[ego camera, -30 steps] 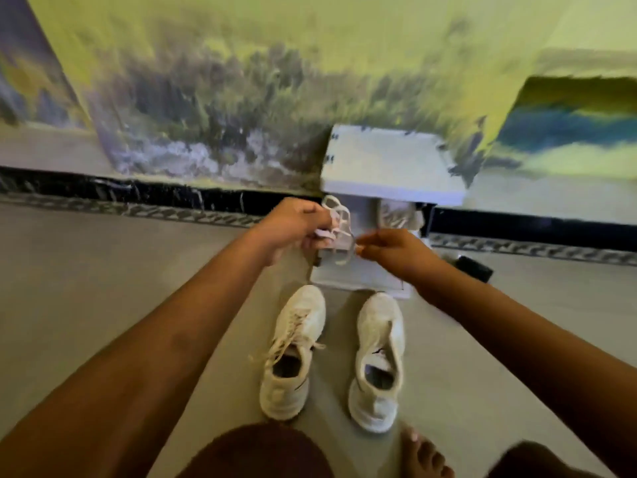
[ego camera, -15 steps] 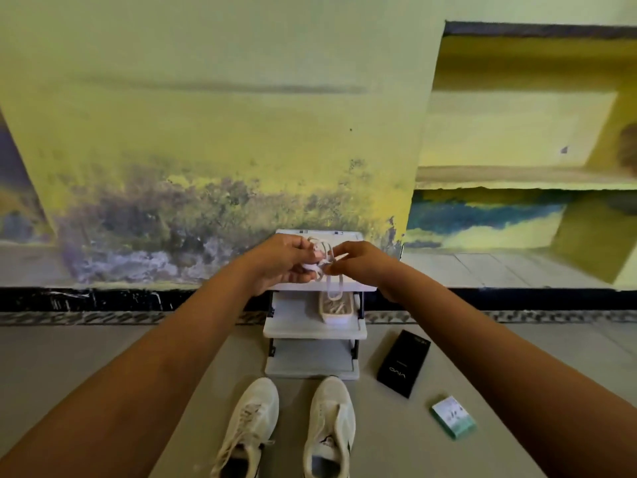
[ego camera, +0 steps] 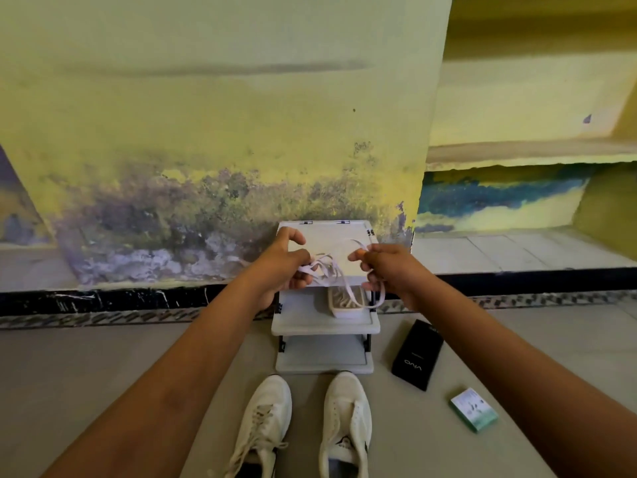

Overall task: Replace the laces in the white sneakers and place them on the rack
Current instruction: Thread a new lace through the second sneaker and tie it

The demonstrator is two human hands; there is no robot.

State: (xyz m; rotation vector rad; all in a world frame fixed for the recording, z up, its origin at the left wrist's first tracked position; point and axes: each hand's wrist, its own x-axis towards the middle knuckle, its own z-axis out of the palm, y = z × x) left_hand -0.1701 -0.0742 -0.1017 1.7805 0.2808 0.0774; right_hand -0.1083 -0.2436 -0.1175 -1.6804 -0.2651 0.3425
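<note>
The left hand (ego camera: 282, 267) holds a bunched white shoelace (ego camera: 327, 270) between curled fingers and thumb, with the index finger lifted above the bundle. The right hand (ego camera: 386, 270) pinches another stretch of the same lace near its free end, which curls up above the fingertips; the remaining fingers are curled in. Between the two hands the lace hangs in loose loops, one long loop drooping below the right hand in front of the rack's middle shelf.

Both hands are raised in front of a small white shoe rack (ego camera: 324, 355) that stands against the stained yellow wall (ego camera: 206, 115). On its middle shelf, toward the right, sits a small white tray (ego camera: 346, 301) with what look like more laces in it.

On the grey floor (ego camera: 86, 374) in front of the rack lie the two white sneakers, toes toward the rack: the left sneaker (ego camera: 265, 419) is laced, and the right sneaker (ego camera: 346, 419) lies open with its tongue showing. To the right of the rack lies a black phone box (ego camera: 417, 355), and beyond it a small green-and-white box (ego camera: 474, 410).
</note>
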